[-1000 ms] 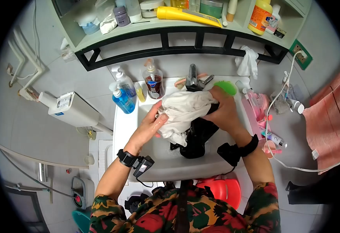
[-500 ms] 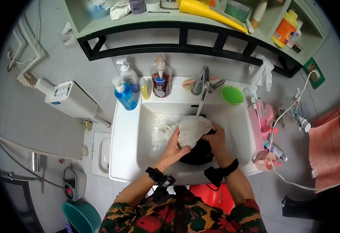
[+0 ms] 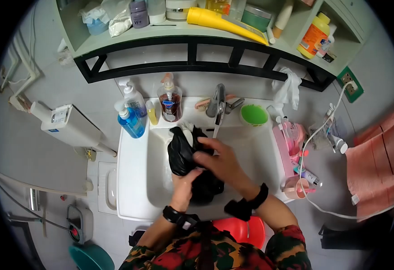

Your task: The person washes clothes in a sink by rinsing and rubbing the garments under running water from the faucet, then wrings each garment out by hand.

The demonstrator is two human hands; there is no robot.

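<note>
A wet black cloth (image 3: 181,153) with a whitish part (image 3: 187,135) at its upper end is bunched over the left half of the white sink (image 3: 260,157). My left hand (image 3: 183,191) grips it from below, the thumb lying over the fabric. More black fabric (image 3: 206,186) hangs down into the basin. My right hand (image 3: 221,164) is at the cloth's right side, slightly blurred, its fingers stretched out and apart; whether the fingertips touch the fabric is hard to tell. Behind the cloth stands the faucet (image 3: 218,105), its spout over the basin.
Pump bottles, one blue (image 3: 131,121) and one dark red (image 3: 170,103), stand on the sink's back left ledge. A green bowl (image 3: 253,115) sits at the back right. A pink organizer (image 3: 283,148) lines the right rim. A black-framed shelf (image 3: 206,54) overhangs the back.
The cloth has moved left, and its black side now faces up where the whitish side showed before. My right hand has loosened its hold and its fingers are spread. The camera view has shifted.
</note>
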